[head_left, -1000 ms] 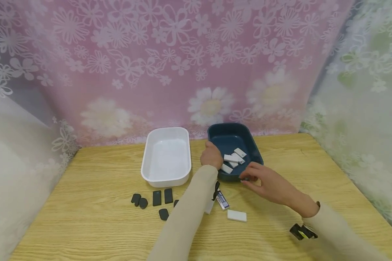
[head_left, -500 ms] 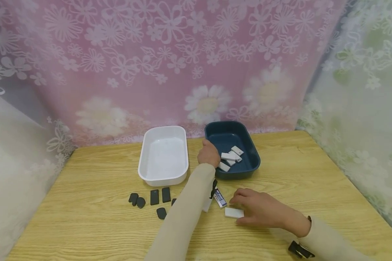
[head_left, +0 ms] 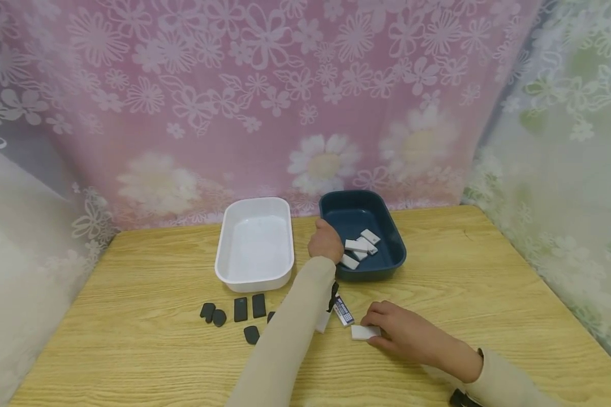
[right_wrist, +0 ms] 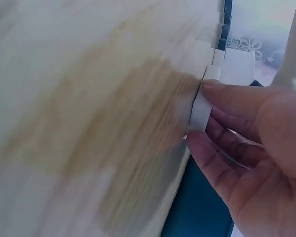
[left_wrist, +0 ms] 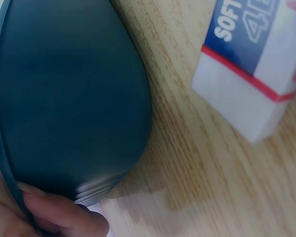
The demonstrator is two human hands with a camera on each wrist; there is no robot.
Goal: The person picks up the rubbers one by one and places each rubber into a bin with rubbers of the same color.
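In the head view my left hand [head_left: 326, 243] holds the left side of the dark blue basin [head_left: 371, 275]; the left wrist view shows its fingers curled over the basin rim [left_wrist: 2, 148]. Several white eraser blocks [head_left: 356, 246] lie inside the basin. My right hand [head_left: 404, 334] is low on the table, pinching a plain white eraser [head_left: 358, 332] between thumb and fingers, as the right wrist view also shows. Just left of it lies an eraser in a blue and white printed sleeve [head_left: 343, 312]. Another white block [head_left: 322, 322] is partly hidden by the left sleeve.
A white basin [head_left: 254, 285] stands left of the blue one. In front of it lie several small flat black pieces, including a rectangular piece [head_left: 240, 309] and a rounded piece [head_left: 252, 334]. My left forearm [head_left: 285, 333] crosses the table and covers part of them. A floral curtain [head_left: 209, 113] hangs behind.
My right hand has come from the blue basin's front edge down to the white eraser on the table and closed its fingers on it. The left hand stays on the basin.
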